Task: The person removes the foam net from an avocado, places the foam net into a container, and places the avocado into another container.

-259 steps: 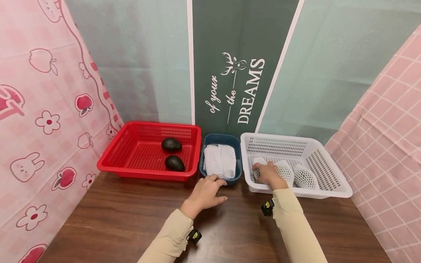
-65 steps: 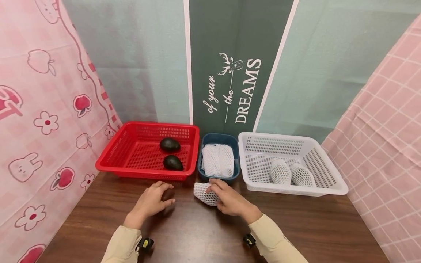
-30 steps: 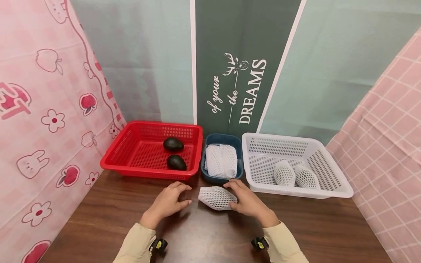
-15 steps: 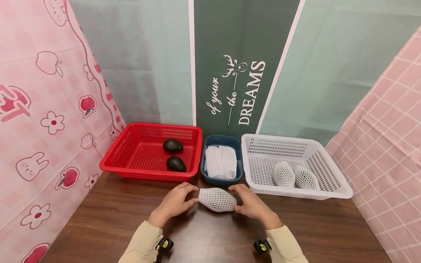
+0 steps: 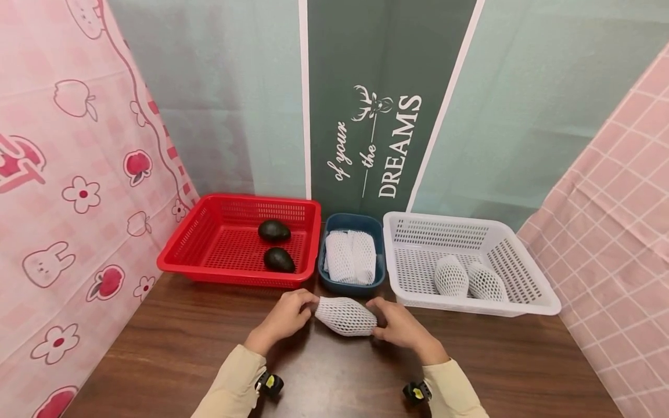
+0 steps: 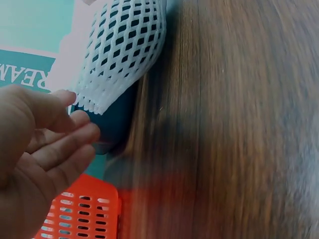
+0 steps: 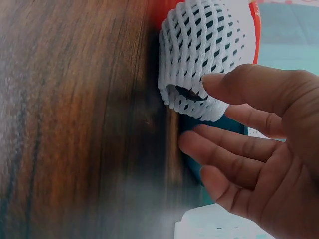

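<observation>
Netted avocado point(image 5: 346, 317) lies on its side on the worktop point(image 5: 334, 377), inward from the far edge's middle, between 2 hands. At its narrow left end, the left hand point(image 5: 282, 321) has its fingertips at the rim of the foam net point(image 6: 122, 45); I cannot tell whether they pinch it. The right hand point(image 5: 401, 331) has its fingers spread and loosely bent, the thumb tip at the net's open right end, where dark skin shows.

If the net alone were lifted, the fruit could slide out through that gap and drop; its rounded belly could then roll towards the near edge. Uneven pulling from the 2 ends could tear the thin mesh. A hurried lift might also knock the blue box point(image 5: 349, 288), close behind at the far edge, and jolt its folded nets point(image 5: 340, 258).

Farther out, the red basket point(image 5: 235, 277) at the far left corner holds 2 bare avocados point(image 5: 274, 231). At the far right corner, the white basket point(image 5: 470, 305) holds 2 sleeved fruits point(image 5: 452, 276) side by side; a hasty drop there could bruise them.
</observation>
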`<state>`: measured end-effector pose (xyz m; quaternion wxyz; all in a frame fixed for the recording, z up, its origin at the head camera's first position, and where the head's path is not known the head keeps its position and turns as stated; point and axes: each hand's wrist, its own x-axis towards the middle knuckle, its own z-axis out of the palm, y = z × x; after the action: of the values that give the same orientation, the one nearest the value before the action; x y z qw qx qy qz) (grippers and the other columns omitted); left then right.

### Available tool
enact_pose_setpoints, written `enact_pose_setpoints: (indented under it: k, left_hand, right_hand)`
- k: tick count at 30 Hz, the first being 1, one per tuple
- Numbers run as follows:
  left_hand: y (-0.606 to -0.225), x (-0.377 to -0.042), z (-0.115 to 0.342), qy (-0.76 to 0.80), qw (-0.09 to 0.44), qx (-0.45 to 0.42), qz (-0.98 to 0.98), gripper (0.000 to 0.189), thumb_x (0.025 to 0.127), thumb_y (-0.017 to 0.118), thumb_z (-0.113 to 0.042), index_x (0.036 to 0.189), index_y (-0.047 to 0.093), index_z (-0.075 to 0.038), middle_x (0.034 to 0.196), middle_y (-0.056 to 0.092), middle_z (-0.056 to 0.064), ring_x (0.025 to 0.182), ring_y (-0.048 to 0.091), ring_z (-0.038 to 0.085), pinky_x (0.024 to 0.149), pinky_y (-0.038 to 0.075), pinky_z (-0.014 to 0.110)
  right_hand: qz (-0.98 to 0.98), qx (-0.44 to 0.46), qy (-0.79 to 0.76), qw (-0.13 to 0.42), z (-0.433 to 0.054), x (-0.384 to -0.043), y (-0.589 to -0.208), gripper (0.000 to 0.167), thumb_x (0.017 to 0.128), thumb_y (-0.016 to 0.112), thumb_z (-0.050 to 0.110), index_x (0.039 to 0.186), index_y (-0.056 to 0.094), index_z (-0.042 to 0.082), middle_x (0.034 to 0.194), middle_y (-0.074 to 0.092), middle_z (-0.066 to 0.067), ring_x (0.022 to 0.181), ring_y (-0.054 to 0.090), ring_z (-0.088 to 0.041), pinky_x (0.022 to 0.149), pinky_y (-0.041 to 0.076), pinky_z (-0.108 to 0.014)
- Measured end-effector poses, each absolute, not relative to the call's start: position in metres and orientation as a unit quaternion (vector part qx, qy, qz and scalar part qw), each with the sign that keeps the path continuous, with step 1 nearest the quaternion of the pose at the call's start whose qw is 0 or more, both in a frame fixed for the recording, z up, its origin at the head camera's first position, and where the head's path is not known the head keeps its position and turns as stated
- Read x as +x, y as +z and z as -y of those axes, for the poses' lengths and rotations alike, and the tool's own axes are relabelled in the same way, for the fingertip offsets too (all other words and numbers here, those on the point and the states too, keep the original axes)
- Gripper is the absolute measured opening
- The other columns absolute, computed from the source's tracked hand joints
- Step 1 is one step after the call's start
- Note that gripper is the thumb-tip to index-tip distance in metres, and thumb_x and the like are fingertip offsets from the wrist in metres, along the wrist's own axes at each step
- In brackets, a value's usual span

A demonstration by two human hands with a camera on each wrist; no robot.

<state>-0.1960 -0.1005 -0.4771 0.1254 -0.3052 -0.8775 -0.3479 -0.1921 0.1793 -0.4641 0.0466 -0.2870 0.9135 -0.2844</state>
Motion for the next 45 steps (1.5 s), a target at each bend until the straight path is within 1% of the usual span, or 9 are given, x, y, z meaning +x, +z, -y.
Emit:
enact_pose_setpoints:
  k: [3, 6, 15, 23, 27, 30, 33, 40, 45]
  left_hand:
    - [-0.478, -0.198, 0.098, -0.36, 0.131, -0.309, 0.871, 0.018, 0.072, 0.066, 0.008, 0.086, 0.071, -0.001, 0.086, 0.067, 0.005, 0.08, 0.063, 0.018, 0.073, 0.05, 0.031]
    - [-0.479, -0.199, 0.097, -0.375, 0.123, -0.304, 0.867, 0.016, 0.071, 0.07, 0.006, 0.084, 0.071, -0.003, 0.085, 0.068, 0.005, 0.078, 0.063, 0.017, 0.071, 0.05, 0.03]
    - [-0.483, -0.201, 0.091, -0.462, 0.041, -0.272, 0.843, 0.023, 0.067, 0.071, 0.006, 0.089, 0.069, -0.001, 0.085, 0.067, 0.007, 0.071, 0.065, 0.017, 0.065, 0.051, 0.026]
    - [-0.486, -0.201, 0.087, -0.472, 0.017, -0.271, 0.839, 0.027, 0.065, 0.072, 0.006, 0.089, 0.07, -0.004, 0.085, 0.068, 0.004, 0.074, 0.065, 0.013, 0.066, 0.052, 0.028]
    - [-0.489, -0.204, 0.084, -0.464, 0.012, -0.274, 0.842, 0.031, 0.061, 0.068, 0.011, 0.089, 0.068, -0.003, 0.084, 0.066, 0.003, 0.073, 0.064, 0.013, 0.064, 0.051, 0.024]
    - [-0.491, -0.205, 0.081, -0.453, 0.017, -0.276, 0.847, 0.03, 0.058, 0.064, 0.014, 0.082, 0.062, -0.003, 0.081, 0.062, 0.003, 0.071, 0.063, 0.014, 0.061, 0.05, 0.023]
    - [-0.493, -0.206, 0.078, -0.443, 0.024, -0.278, 0.852, 0.031, 0.056, 0.063, 0.014, 0.081, 0.059, -0.004, 0.081, 0.06, 0.002, 0.071, 0.062, 0.015, 0.061, 0.05, 0.023]
    - [-0.493, -0.205, 0.074, -0.436, 0.018, -0.276, 0.857, 0.047, 0.058, 0.063, 0.013, 0.101, 0.065, -0.005, 0.087, 0.067, 0.003, 0.075, 0.063, 0.012, 0.065, 0.049, 0.024]
    - [-0.494, -0.206, 0.072, -0.418, 0.035, -0.279, 0.864, 0.046, 0.058, 0.064, 0.01, 0.099, 0.066, -0.008, 0.085, 0.067, -0.002, 0.073, 0.06, 0.009, 0.064, 0.048, 0.024]
  right_hand:
    - [-0.906, -0.292, -0.302, 0.051, -0.18, -0.194, -0.466, 0.036, 0.074, 0.071, 0.0, 0.107, 0.057, 0.001, 0.083, 0.062, 0.001, 0.073, 0.058, -0.012, 0.063, 0.048, -0.028]
    - [-0.903, -0.291, -0.313, 0.05, -0.18, -0.195, -0.468, 0.032, 0.076, 0.069, -0.001, 0.106, 0.058, 0.002, 0.085, 0.062, 0.001, 0.075, 0.06, -0.013, 0.065, 0.049, -0.029]
    - [-0.899, -0.288, -0.327, 0.034, -0.178, -0.197, -0.47, 0.027, 0.077, 0.069, -0.003, 0.102, 0.06, 0.002, 0.083, 0.06, 0.001, 0.071, 0.056, -0.009, 0.061, 0.048, -0.027]
    - [-0.899, -0.284, -0.333, 0.029, -0.175, -0.197, -0.471, 0.025, 0.077, 0.068, -0.004, 0.101, 0.061, 0.001, 0.08, 0.062, 0.0, 0.071, 0.056, -0.009, 0.062, 0.048, -0.027]
    - [-0.902, -0.279, -0.329, 0.021, -0.175, -0.197, -0.47, 0.023, 0.078, 0.067, -0.002, 0.1, 0.062, 0.002, 0.08, 0.061, 0.002, 0.071, 0.056, -0.009, 0.062, 0.048, -0.027]
    - [-0.905, -0.277, -0.324, 0.013, -0.174, -0.197, -0.469, 0.021, 0.078, 0.068, -0.001, 0.099, 0.063, 0.004, 0.079, 0.06, 0.004, 0.069, 0.055, -0.008, 0.061, 0.047, -0.026]
    - [-0.907, -0.279, -0.315, 0.0, -0.174, -0.196, -0.469, 0.02, 0.078, 0.068, -0.001, 0.097, 0.064, 0.005, 0.076, 0.059, 0.006, 0.067, 0.053, -0.006, 0.059, 0.046, -0.026]
    - [-0.909, -0.281, -0.306, -0.021, -0.172, -0.195, -0.467, 0.019, 0.077, 0.069, -0.001, 0.094, 0.066, 0.006, 0.074, 0.058, 0.006, 0.063, 0.05, -0.005, 0.057, 0.044, -0.025]
    - [-0.91, -0.28, -0.305, -0.025, -0.171, -0.194, -0.467, 0.019, 0.077, 0.069, -0.002, 0.094, 0.066, 0.006, 0.074, 0.058, 0.006, 0.063, 0.05, -0.005, 0.056, 0.044, -0.024]
